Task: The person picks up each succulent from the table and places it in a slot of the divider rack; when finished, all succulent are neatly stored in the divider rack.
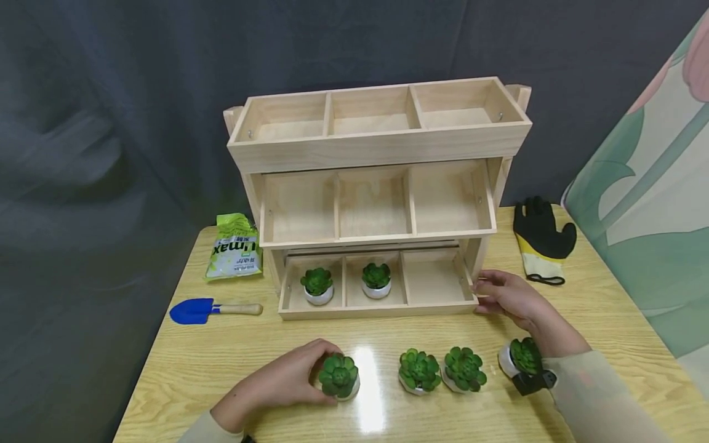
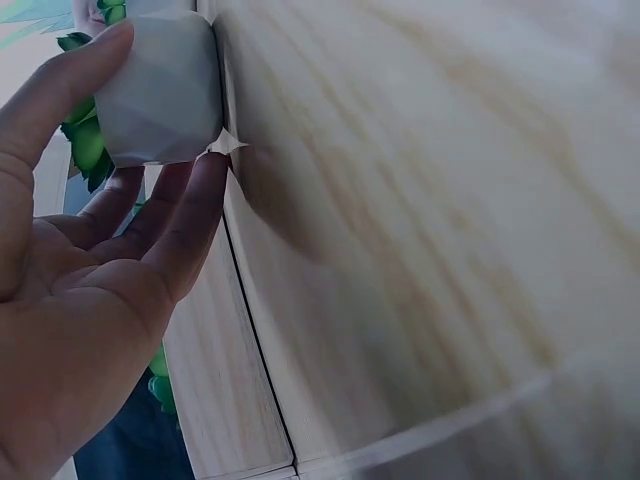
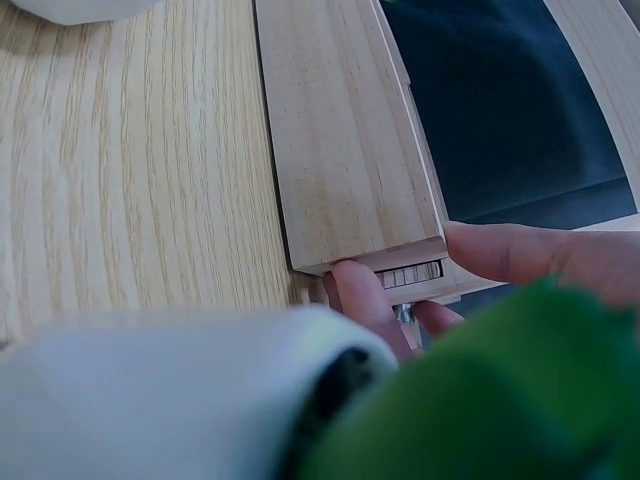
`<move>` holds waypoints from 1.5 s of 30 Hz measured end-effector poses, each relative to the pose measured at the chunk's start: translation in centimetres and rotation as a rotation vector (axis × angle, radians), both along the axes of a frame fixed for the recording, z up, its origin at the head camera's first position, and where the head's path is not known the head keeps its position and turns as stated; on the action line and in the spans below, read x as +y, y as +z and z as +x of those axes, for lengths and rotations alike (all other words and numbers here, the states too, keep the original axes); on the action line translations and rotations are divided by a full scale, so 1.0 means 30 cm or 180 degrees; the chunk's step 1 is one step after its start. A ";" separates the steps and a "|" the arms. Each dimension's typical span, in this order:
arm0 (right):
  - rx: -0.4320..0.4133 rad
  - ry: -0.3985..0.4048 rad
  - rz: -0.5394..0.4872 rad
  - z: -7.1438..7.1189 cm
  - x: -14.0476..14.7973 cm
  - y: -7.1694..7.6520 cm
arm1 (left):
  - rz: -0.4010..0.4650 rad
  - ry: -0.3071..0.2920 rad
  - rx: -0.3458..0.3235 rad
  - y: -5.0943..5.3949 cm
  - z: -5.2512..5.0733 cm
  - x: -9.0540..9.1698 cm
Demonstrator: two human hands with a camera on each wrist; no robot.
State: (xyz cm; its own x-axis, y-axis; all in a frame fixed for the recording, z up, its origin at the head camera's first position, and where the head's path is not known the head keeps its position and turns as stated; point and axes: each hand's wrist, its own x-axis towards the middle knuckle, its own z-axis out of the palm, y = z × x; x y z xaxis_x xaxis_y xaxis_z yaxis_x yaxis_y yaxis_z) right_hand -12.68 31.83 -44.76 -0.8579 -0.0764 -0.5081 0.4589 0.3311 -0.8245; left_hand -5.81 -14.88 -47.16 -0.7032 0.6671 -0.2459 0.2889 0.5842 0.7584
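Left hand [image 1: 293, 378] grips a potted succulent [image 1: 339, 376] at the counter [image 1: 183, 369], before the front edge of the bottom tray [image 1: 379, 312], whose right end the right hand [image 1: 506, 298] pinches, where a hard tug could topple a pot [image 1: 376, 290] inside.

You've a bare tabletop strip [image 1: 421, 330] btwn the bottom tray [image 1: 382, 312] & the 2 potted succulents [image 1: 419, 371] R of your L hand [image 1: 293, 378]. Tray's R compartment [image 1: 434, 280] is open from above; your R hand [image 1: 506, 298] blocks its R end, 2 other succulents [image 1: 318, 283] block L & mid.
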 end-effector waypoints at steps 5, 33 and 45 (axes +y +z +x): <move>0.0005 0.0011 -0.0001 0.001 0.002 0.000 | 0.0019 -0.0019 -0.0033 -0.001 0.000 0.000; -0.0038 -0.0018 0.0046 -0.001 0.007 -0.007 | 0.0398 0.0496 -0.0140 0.049 -0.055 0.051; -0.0031 0.0000 0.0014 -0.008 0.004 -0.002 | 0.0470 0.0602 -0.0108 0.061 -0.099 0.088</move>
